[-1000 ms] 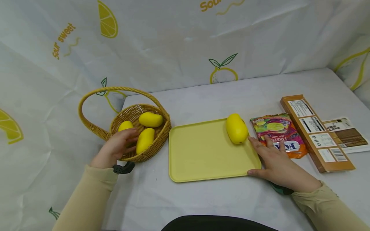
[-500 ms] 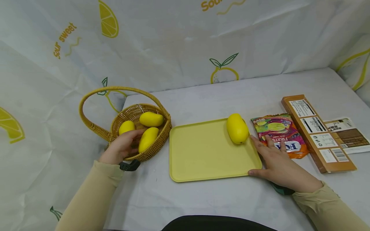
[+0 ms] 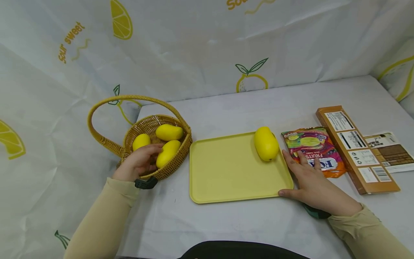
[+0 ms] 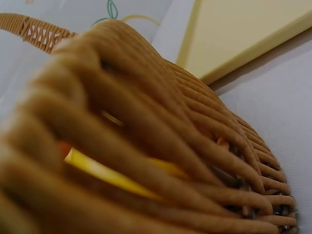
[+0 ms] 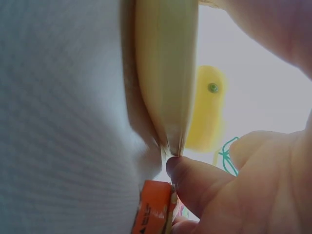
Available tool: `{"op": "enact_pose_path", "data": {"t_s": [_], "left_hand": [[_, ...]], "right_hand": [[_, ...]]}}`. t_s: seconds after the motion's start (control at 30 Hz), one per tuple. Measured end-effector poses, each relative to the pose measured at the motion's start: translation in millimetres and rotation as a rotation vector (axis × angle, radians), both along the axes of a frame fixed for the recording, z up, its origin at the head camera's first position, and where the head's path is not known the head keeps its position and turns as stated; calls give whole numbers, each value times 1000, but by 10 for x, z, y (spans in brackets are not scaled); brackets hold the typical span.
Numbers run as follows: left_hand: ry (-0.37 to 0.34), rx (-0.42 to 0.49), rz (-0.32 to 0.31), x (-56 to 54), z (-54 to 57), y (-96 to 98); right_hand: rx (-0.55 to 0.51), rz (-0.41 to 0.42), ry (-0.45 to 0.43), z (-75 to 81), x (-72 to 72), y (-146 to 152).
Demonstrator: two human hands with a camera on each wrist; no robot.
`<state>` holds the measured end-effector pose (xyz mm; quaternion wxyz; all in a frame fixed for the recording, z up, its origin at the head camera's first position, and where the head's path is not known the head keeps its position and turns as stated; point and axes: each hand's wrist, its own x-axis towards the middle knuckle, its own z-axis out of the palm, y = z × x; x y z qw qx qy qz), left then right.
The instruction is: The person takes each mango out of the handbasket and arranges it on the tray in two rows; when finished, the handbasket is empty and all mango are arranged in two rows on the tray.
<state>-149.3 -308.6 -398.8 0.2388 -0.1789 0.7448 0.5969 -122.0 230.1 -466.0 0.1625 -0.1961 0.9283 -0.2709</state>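
Note:
On the left, a wicker basket (image 3: 176, 163) with a tall handle holds three yellow mangoes. My left hand (image 3: 139, 162) reaches over its near rim, thumb and fingers gripping the left end of the nearest mango (image 3: 169, 153). In the left wrist view the basket's wall (image 4: 141, 117) hides the hand, and yellow shows through the weave. Another mango (image 3: 266, 144) lies on the right part of a pale yellow tray (image 3: 226, 172). My right hand (image 3: 308, 183) rests with spread fingers at the tray's right edge, thumb at the near corner, other fingertips over a candy bag (image 3: 310, 144).
Two more mangoes, one at the back (image 3: 169, 132) and one at the left (image 3: 141, 141), lie in the basket. Right of the candy bag are a long brown box (image 3: 355, 151) and a brown-and-white packet (image 3: 392, 153). A lemon-printed cloth (image 3: 194, 54) hangs behind the table.
My left hand has moved slightly right and deeper into the basket, and the nearest mango has shifted right and tilted. My right hand and the tray stay in place.

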Motion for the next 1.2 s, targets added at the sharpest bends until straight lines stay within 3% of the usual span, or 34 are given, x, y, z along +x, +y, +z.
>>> {"op": "enact_pose_path", "data": {"t_s": [0.17,0.4,0.53,0.7,0.87,1.03,1.2], "left_hand": [[10,18,-3,-11,11,12],[85,-11,-13,3,9,16],[137,-22,24,46,42,23],[201,-24,104,133,128,39],[286,1,144,255,266,118],[351,38,187,400,369,278],[469,125,239,524,395,529]], "right_hand": [[4,0,-6,-7,-3,6],[5,4,0,-6,-3,15],[-5,10,1,-5,-3,8],[-6,8,7,-2,0,3],[-5,11,11,-4,0,-2],[-8,15,14,-9,-2,-7],[4,11,10,-13,-1,1]]}}
